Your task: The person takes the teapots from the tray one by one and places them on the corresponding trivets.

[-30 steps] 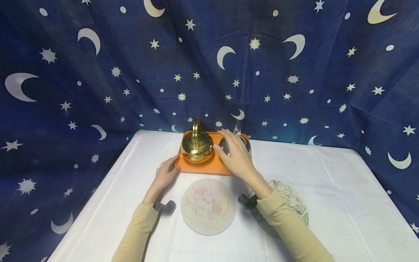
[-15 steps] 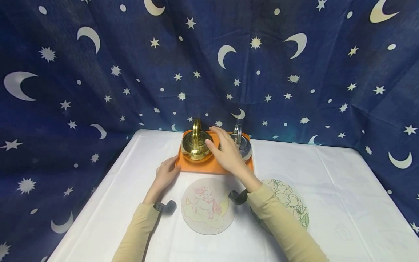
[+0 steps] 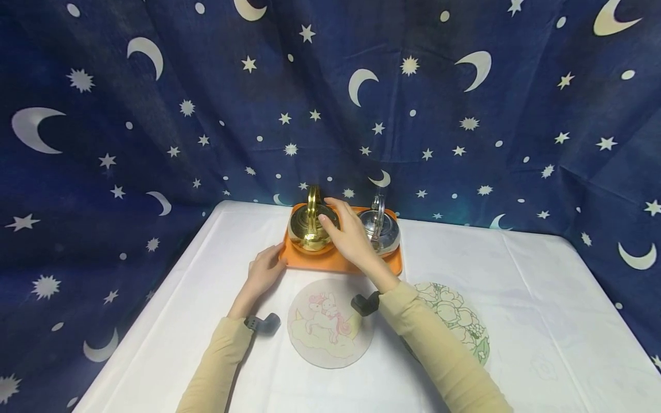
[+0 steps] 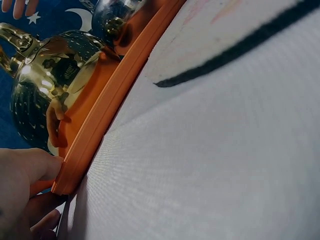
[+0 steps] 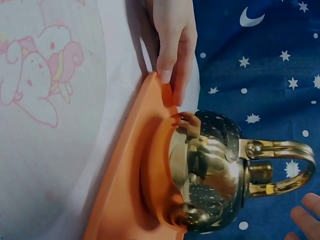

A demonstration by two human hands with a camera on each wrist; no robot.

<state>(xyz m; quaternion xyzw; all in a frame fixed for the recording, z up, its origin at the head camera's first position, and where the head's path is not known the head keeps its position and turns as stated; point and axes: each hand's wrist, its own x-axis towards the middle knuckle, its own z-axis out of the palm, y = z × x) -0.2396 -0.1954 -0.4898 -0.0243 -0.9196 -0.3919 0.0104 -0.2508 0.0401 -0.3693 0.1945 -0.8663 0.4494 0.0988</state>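
On an orange tray (image 3: 330, 263) stand a shiny gold kettle (image 3: 304, 236) at left and a silver kettle (image 3: 391, 234) at right, each with an arched handle. My left hand (image 3: 264, 271) grips the tray's near left corner; in the left wrist view its thumb (image 4: 42, 165) lies on the rim and other fingers are under it. Just right of the gold kettle's handle (image 5: 292, 150) hovers my right hand (image 3: 353, 240), fingers extended. Its fingertips (image 5: 309, 218) appear apart from that handle in the right wrist view. The right hand partly covers the silver kettle.
Two round mats lie on the white tablecloth (image 3: 516, 321) in front: a pink unicorn mat (image 3: 327, 350) and a green-patterned mat (image 3: 454, 310), partly under my right forearm. A dark blue curtain (image 3: 330, 155) with moons and stars rises behind the table.
My right hand has moved left from in front of the silver kettle toward the gold kettle's handle, uncovering more of the silver one. The left hand has stayed at the tray corner.
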